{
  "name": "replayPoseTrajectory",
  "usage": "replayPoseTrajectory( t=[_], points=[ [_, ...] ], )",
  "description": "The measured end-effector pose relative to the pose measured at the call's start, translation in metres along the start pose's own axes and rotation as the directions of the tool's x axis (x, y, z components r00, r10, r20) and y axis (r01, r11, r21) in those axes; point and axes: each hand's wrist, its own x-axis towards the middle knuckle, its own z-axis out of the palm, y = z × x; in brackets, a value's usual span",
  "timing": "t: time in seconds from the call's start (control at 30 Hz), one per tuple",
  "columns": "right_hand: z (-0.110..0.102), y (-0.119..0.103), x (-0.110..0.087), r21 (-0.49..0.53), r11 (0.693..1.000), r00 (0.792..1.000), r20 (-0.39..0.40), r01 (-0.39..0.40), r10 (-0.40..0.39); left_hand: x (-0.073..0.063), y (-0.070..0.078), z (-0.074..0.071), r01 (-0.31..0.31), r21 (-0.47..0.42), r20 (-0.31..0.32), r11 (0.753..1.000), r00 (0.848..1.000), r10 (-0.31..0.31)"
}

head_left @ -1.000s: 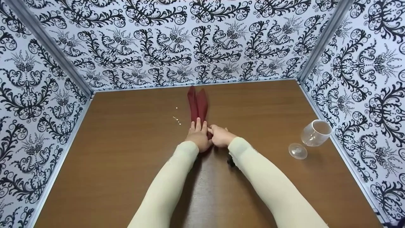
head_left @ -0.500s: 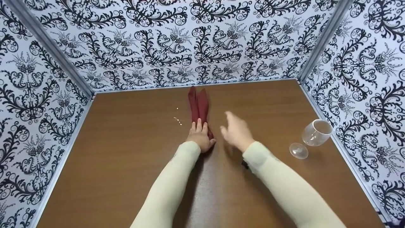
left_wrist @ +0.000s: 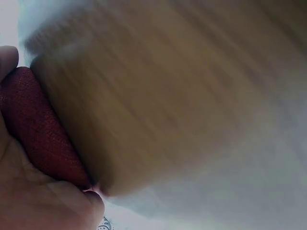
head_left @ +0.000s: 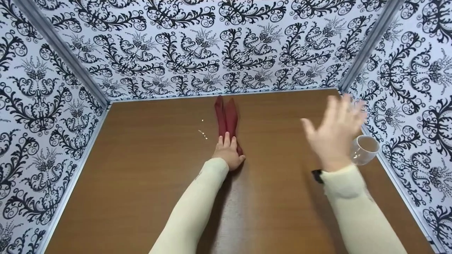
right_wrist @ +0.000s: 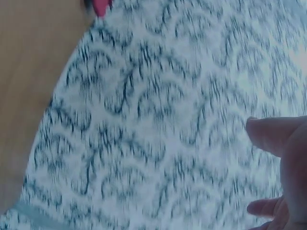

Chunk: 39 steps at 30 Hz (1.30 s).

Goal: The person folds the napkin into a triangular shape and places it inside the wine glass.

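Observation:
A dark red folded cloth lies lengthwise on the table, its two pointed ends toward the back wall. My left hand rests on its near part with straight fingers, covering that part from above. Up close in the left wrist view, the red cloth shows between the thumb side and a finger of the hand. My right hand, blurred, is raised over the right side with fingers spread and nothing in it. A clear stemmed glass stands close behind it; its foot is hidden by the hand and sleeve.
The brown wooden table is bounded by patterned black-and-white walls at the back and both sides. Small bright specks show on the tabletop left of the cloth. A dark band sits at the right wrist.
My right hand has let go of the cloth's right side, lifted, and swung right toward the glass, its fingers spreading. The left hand stays on the cloth.

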Motion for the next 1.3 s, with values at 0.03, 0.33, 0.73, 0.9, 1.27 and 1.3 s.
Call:
replayPoseTrajectory(
  t=[0.03,0.33,0.73,0.9,1.27,1.3],
  points=[
    [-0.008,0.006,0.001,-0.017,0.998,0.998,0.013,-0.055,0.055,0.001,0.0,0.001,-0.001,0.005,0.0,1.0,1.0,0.001],
    [-0.039,0.07,-0.001,-0.009,0.912,0.896,0.184,-0.409,0.404,-0.016,0.007,-0.013,-0.007,-0.016,-0.022,1.0,1.0,0.006],
    [-0.025,0.108,-0.014,-0.021,0.89,0.849,0.289,-0.456,0.442,-0.012,0.005,-0.008,0.003,-0.015,-0.02,1.0,1.0,-0.003],
    [-0.016,0.113,-0.015,-0.016,0.877,0.825,0.328,-0.481,0.459,-0.007,0.003,-0.002,0.019,-0.04,-0.007,0.999,1.0,-0.019],
    [-0.012,0.114,-0.012,0.038,0.851,0.813,0.321,-0.524,0.487,-0.012,0.004,-0.007,0.013,-0.025,-0.009,1.0,1.0,-0.014],
    [-0.012,0.112,-0.011,0.047,0.849,0.815,0.314,-0.526,0.488,-0.012,0.004,-0.008,0.013,-0.026,-0.01,1.0,1.0,-0.013]
  ],
)
